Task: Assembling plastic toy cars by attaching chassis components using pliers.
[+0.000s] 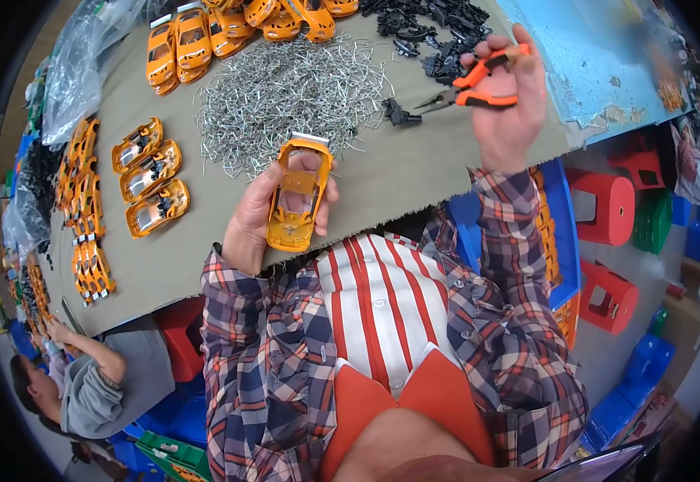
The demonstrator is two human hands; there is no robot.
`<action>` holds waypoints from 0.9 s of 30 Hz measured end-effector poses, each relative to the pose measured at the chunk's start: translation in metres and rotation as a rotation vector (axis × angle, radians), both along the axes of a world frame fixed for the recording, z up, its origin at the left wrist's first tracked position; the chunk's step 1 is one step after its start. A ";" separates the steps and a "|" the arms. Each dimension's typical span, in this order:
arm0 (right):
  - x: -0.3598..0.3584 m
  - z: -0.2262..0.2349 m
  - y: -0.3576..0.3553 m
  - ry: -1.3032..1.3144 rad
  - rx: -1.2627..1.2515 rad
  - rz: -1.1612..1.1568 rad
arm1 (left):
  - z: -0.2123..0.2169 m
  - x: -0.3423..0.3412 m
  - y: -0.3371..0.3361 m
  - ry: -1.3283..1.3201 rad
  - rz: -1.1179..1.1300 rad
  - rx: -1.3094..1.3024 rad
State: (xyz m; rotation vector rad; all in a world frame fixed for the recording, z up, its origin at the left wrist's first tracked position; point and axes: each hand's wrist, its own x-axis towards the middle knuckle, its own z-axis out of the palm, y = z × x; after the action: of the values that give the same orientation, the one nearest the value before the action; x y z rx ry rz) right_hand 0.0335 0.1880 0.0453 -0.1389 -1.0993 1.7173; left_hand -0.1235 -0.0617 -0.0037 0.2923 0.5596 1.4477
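We hold an orange car shell upside down in our left hand, above the near edge of the table. That grip is closed around the shell: thumb along one side, fingers wrapped over the other, with the open underside facing up at us.

Our right hand is raised off to the right of the shell and closed around the orange handles of the pliers. Their dark nose points left, toward a small black part lying on the table just beyond the tip; we cannot tell whether the nose touches it.

Past the shell, farther from us, lies a heap of wire clips. A pile of black parts sits above the pliers. More orange shells lie in rows left of our left grip.
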 end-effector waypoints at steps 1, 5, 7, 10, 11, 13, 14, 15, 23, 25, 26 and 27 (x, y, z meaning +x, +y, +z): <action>-0.004 -0.001 0.003 -0.047 -0.024 -0.006 | 0.000 -0.001 -0.001 0.024 0.004 -0.011; 0.009 0.002 0.008 -0.065 -0.037 0.235 | -0.002 -0.001 -0.003 0.084 -0.029 -0.008; 0.014 0.005 0.007 -0.052 -0.035 0.361 | 0.002 0.000 -0.004 0.104 -0.019 -0.019; 0.016 0.009 0.006 -0.008 -0.073 0.213 | 0.005 0.001 -0.005 0.153 -0.002 -0.037; 0.015 0.009 0.004 -0.010 -0.073 0.212 | 0.004 0.001 -0.004 0.153 -0.010 -0.030; 0.008 0.007 -0.002 -0.019 -0.074 0.096 | 0.003 0.000 -0.005 0.153 -0.023 -0.015; 0.006 0.005 -0.005 -0.024 -0.074 0.039 | 0.002 0.001 -0.005 0.151 -0.021 -0.015; 0.003 0.002 -0.006 -0.021 -0.071 0.043 | 0.004 0.001 -0.004 0.147 -0.029 -0.024; -0.013 0.021 -0.009 -0.205 0.036 0.009 | 0.009 0.000 -0.001 0.139 -0.032 -0.033; -0.024 0.041 -0.012 -0.176 0.062 0.123 | 0.011 0.002 -0.002 0.123 0.024 -0.031; -0.030 0.052 -0.014 -0.158 0.080 0.190 | 0.011 0.004 -0.003 0.134 0.053 -0.009; -0.036 0.063 -0.017 -0.136 0.116 0.226 | 0.009 0.005 -0.004 0.124 0.042 0.002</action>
State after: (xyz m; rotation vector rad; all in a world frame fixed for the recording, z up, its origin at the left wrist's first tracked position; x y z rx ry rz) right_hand -0.0027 0.1706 0.1083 -0.0602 -1.3547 1.8594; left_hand -0.1188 -0.0658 0.0057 0.3751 0.6682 1.4774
